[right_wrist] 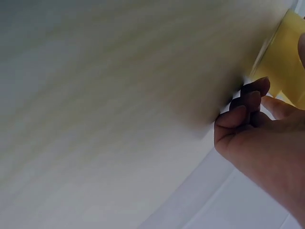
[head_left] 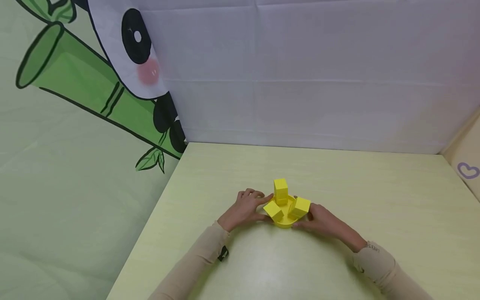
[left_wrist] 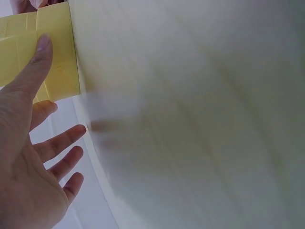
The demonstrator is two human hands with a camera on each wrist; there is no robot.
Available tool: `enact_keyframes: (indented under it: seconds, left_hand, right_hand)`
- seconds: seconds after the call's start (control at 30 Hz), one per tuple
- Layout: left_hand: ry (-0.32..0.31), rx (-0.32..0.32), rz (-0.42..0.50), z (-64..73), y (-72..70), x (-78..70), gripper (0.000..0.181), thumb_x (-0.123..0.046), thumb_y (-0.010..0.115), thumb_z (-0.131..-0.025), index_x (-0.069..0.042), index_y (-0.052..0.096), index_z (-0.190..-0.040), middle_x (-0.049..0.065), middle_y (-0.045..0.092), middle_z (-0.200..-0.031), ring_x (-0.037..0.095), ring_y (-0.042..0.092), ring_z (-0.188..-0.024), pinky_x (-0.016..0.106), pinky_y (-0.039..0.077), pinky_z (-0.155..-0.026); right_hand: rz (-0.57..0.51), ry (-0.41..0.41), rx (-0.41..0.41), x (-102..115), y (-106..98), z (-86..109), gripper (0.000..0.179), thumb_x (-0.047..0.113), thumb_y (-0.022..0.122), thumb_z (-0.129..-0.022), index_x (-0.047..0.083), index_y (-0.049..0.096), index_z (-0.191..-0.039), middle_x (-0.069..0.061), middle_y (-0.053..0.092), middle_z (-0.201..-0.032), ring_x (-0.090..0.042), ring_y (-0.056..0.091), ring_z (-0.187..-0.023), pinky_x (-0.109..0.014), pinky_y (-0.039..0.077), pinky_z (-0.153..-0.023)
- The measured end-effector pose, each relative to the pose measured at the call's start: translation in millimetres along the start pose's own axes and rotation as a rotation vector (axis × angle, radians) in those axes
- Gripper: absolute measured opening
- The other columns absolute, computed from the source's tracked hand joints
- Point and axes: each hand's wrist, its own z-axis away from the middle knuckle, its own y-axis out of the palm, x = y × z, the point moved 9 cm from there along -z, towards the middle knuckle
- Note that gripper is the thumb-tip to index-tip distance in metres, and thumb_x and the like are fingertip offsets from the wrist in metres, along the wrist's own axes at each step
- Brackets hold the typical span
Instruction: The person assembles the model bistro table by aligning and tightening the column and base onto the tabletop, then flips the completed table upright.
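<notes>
A yellow round piece [head_left: 284, 224] with three block-topped uprights stands on the table between both hands. My left hand [head_left: 245, 209] pinches its left side with thumb and index finger. In the left wrist view, that thumb lies on the yellow side wall [left_wrist: 61, 62] and the other fingers are spread apart from it. From the right, my right hand [head_left: 325, 221] holds the same piece with thumb and index finger. The right wrist view shows the other fingers of this hand [right_wrist: 271, 148] curled in beside the yellow wall [right_wrist: 281, 62], which is partly cut off by the frame.
The pale wooden table [head_left: 356, 179] extends around the hands. A white cloth [head_left: 300, 83] hangs behind its far edge, and a green printed cloth [head_left: 67, 166] is along the left. At the right is a cream panel with a purple heart [head_left: 468, 170].
</notes>
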Motion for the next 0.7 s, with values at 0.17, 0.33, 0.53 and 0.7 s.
enact_keyframes:
  seconds: [0.17,0.33,0.53,0.7]
  left_hand:
    - [-0.003,0.001,0.009,-1.6,0.6,0.6,0.082,-0.059,0.077,-0.086,-0.021,0.051,-0.155,0.008,0.062,-0.137,0.032,0.049,-0.127,0.05,0.037,-0.1]
    - [-0.013,-0.001,0.025,-1.1,1.3,2.3,0.083,-0.059,0.078,-0.085,-0.021,0.052,-0.154,0.008,0.061,-0.138,0.032,0.048,-0.127,0.051,0.037,-0.101]
    - [-0.03,-0.014,0.079,-0.4,3.3,4.6,0.082,-0.056,0.081,-0.084,-0.022,0.054,-0.153,0.01,0.059,-0.139,0.033,0.046,-0.127,0.05,0.036,-0.101]
    - [-0.034,-0.009,0.183,0.5,3.8,3.5,0.078,-0.05,0.083,-0.085,-0.019,0.056,-0.151,0.01,0.059,-0.136,0.033,0.046,-0.126,0.051,0.036,-0.1]
  right_hand:
    - [0.019,-0.001,-0.013,-3.2,-0.3,-1.2,0.068,0.032,0.084,-0.089,-0.001,0.056,-0.142,0.001,0.056,-0.087,-0.016,0.045,-0.074,-0.028,0.038,-0.062]
    - [0.02,0.011,-0.027,-5.3,0.4,-3.3,0.074,0.033,0.085,-0.088,-0.001,0.054,-0.146,-0.001,0.066,-0.108,-0.018,0.048,-0.082,-0.029,0.042,-0.069]
    - [0.007,0.016,-0.036,-6.0,-0.3,-4.5,0.064,0.033,0.086,-0.087,0.0,0.061,-0.136,-0.001,0.067,-0.106,-0.017,0.051,-0.084,-0.028,0.045,-0.073]
    - [-0.035,0.049,-0.027,-8.9,-3.9,-2.6,0.056,0.034,0.087,-0.086,0.001,0.064,-0.125,0.0,0.057,-0.087,-0.017,0.048,-0.078,-0.027,0.041,-0.067]
